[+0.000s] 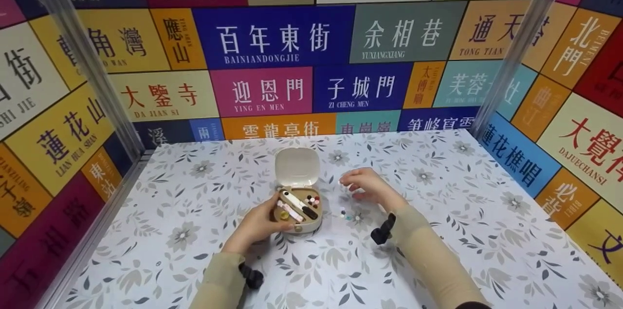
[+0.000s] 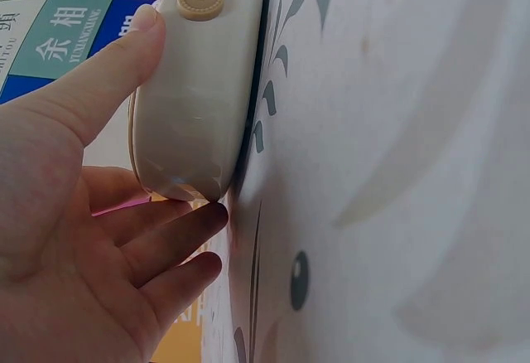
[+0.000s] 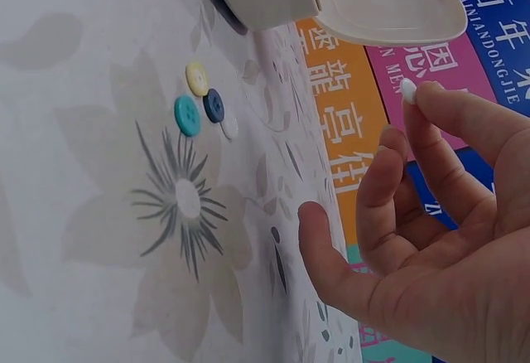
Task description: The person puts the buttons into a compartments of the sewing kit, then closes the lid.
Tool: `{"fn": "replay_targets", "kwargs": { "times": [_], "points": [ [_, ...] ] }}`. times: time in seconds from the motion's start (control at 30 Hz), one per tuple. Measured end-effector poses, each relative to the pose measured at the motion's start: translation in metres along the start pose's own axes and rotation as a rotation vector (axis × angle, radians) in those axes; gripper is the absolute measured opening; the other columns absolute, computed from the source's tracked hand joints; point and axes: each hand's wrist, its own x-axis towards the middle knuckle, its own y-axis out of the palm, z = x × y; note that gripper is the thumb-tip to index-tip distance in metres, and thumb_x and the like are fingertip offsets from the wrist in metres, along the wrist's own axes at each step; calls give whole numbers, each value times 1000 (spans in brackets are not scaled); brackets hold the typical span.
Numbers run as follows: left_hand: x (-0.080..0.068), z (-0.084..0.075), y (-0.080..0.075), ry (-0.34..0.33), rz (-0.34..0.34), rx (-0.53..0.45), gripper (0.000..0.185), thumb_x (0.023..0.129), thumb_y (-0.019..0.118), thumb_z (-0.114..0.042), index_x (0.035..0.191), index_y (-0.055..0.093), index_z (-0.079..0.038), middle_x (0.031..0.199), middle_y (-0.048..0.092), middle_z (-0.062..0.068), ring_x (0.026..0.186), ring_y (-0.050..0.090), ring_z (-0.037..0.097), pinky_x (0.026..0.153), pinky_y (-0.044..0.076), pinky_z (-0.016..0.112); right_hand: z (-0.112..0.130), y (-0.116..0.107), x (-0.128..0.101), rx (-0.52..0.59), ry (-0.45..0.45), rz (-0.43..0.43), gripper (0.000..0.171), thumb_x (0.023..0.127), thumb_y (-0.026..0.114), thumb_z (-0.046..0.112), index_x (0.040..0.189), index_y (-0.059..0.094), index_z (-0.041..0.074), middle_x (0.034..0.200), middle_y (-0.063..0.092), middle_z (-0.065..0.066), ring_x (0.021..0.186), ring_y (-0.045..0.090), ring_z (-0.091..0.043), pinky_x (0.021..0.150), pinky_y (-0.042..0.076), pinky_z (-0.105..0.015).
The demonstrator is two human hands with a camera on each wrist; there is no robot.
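My left hand (image 1: 258,224) grips a round-cornered cream sewing kit case (image 1: 307,227) by its left side, thumb at the front near a tan button (image 2: 200,1). The white lid (image 1: 298,165) stands raised at the back. Inside lie a white stick-like tool (image 1: 293,199) with a dark end, a pinkish piece (image 1: 291,212) and a small yellow item (image 1: 284,215). Several red, black and pale buttons (image 1: 312,200) fill the right compartment. Right of the case, my right hand (image 1: 367,187) is raised, pinching a small white button (image 3: 408,90) between thumb and index fingertip.
On the floral tablecloth (image 1: 194,260), right of the case, lie a teal button (image 3: 187,116), a yellow button (image 3: 196,79), a navy button (image 3: 214,105) and a clear whitish one (image 3: 229,126). Colourful lettered panels (image 1: 272,36) stand behind and at both sides.
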Motion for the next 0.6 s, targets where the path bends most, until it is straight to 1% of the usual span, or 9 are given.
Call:
{"fn": "replay_targets", "kwargs": {
  "times": [0.13, 0.33, 0.6],
  "points": [
    [0, -1, 0, -4, -5, 11, 106, 71, 84, -43, 154, 26, -11, 151, 36, 16, 135, 38, 35, 113, 26, 50, 2, 1, 1, -10, -6, 8, 24, 84, 74, 20, 102, 72, 4, 101, 65, -8, 89, 58, -24, 88, 51, -48],
    [0, -2, 1, -1, -5, 7, 105, 72, 84, -42, 154, 26, -10, 152, 36, 15, 136, 37, 33, 113, 26, 48, 5, 2, 1, -62, -21, 14, 31, 86, 71, 24, 109, 70, 2, 113, 64, -13, 104, 58, -32, 92, 50, -48],
    [0, -3, 2, -9, -5, -14, 105, 72, 84, -41, 154, 26, -11, 152, 35, 14, 137, 36, 33, 113, 25, 48, 7, 5, -1, -55, -47, 16, 25, 86, 72, 23, 104, 71, 5, 113, 65, -12, 105, 57, -34, 92, 50, -49]
  ]
}}
